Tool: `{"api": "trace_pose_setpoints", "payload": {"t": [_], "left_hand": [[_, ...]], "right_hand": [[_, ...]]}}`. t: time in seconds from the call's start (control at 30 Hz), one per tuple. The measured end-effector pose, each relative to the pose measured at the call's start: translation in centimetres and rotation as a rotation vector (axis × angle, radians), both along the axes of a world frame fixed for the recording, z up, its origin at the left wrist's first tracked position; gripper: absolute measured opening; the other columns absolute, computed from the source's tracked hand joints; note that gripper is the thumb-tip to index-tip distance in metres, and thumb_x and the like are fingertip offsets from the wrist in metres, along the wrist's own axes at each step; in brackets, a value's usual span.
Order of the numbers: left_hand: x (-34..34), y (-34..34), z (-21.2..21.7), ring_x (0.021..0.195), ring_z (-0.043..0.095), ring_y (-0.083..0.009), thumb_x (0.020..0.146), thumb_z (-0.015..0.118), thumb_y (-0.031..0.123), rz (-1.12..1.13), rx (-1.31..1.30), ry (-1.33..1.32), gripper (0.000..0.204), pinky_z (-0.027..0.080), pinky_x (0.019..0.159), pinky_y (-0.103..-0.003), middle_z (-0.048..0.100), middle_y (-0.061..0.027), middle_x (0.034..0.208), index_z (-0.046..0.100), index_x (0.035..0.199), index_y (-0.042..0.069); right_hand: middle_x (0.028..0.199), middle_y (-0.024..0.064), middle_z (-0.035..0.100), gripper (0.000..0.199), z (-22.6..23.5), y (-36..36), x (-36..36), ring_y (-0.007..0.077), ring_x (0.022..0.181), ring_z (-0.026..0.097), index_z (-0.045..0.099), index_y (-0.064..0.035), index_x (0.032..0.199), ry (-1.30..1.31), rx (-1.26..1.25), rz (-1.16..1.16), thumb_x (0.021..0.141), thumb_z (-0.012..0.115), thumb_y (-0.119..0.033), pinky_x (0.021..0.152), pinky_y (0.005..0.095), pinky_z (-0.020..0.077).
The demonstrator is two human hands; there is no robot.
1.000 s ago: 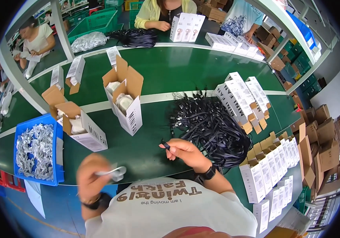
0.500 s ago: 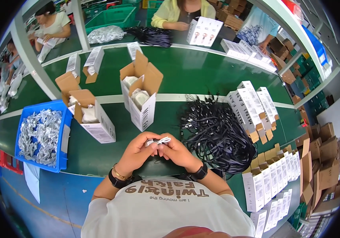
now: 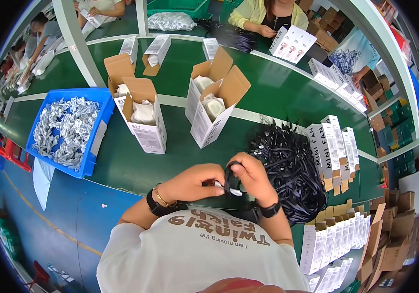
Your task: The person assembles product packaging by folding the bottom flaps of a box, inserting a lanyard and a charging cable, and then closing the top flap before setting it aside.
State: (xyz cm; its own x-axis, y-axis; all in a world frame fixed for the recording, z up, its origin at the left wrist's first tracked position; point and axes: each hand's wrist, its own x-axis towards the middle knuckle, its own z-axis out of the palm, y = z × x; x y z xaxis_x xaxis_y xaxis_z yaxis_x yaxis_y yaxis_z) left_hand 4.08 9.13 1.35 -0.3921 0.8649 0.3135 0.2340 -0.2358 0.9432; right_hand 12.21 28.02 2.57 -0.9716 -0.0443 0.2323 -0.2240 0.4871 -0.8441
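Between the left hand [image 3: 194, 182], curled nearly closed on a white cable [image 3: 236, 192], and the right hand [image 3: 253, 178], pinching a black strap [image 3: 227, 181], cable and strap meet. A strap pile [image 3: 292, 178] lies to their right.

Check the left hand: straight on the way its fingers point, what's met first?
The left hand would likely meet the looped, flat black strap just ahead, then the bare right hand pinching it. Depth between them is unclear.
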Motion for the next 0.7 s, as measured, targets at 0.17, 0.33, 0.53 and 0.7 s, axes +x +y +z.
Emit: {"api": "trace_pose_setpoints", "payload": {"t": [0.17,0.33,0.53,0.7], "left_hand": [[-0.7,-0.1,-0.8,0.076,0.056,-0.0187,0.078,0.069,-0.002,0.113,0.267,-0.452,0.018,0.045,0.066,-0.030,0.056,-0.0050,0.082,0.058,0.091,0.003],[-0.6,-0.3,-0.3,0.076,0.055,-0.0163,0.080,0.069,0.001,0.501,-0.031,0.212,0.013,0.044,0.068,-0.029,0.056,-0.0036,0.082,0.059,0.088,0.003],[-1.2,-1.9,1.3,0.071,0.052,-0.0114,0.083,0.066,0.003,0.004,-0.008,0.235,0.009,0.042,0.061,-0.027,0.055,-0.0021,0.082,0.058,0.087,0.005],[-1.0,-1.2,0.8,0.074,0.053,-0.0141,0.082,0.066,0.002,0.091,0.425,-0.312,0.014,0.044,0.063,-0.030,0.055,-0.0040,0.087,0.056,0.089,0.007]], "right_hand": [[0.073,0.0102,0.058,0.012,-2.3,-2.9,0.7,0.0295,0.067,0.058,0.060,-0.0060,0.089,0.084,0.208,0.062,0.083,0.064,-0.015,0.059,0.0374,0.0462],[0.073,0.0082,0.060,0.010,2.1,-2.8,1.4,0.0277,0.069,0.059,0.060,-0.0060,0.088,0.119,0.709,0.109,0.083,0.065,-0.013,0.059,0.0342,0.0460],[0.075,0.0079,0.060,0.015,5.3,-1.3,-1.0,0.0256,0.074,0.060,0.062,-0.0036,0.095,0.308,0.313,0.292,0.082,0.065,-0.009,0.064,0.0315,0.0479],[0.098,0.0098,0.059,0.025,0.3,-3.2,-2.3,0.0206,0.083,0.060,0.060,0.0010,0.110,0.427,-0.198,0.094,0.087,0.061,-0.008,0.073,0.0314,0.0494]]}}
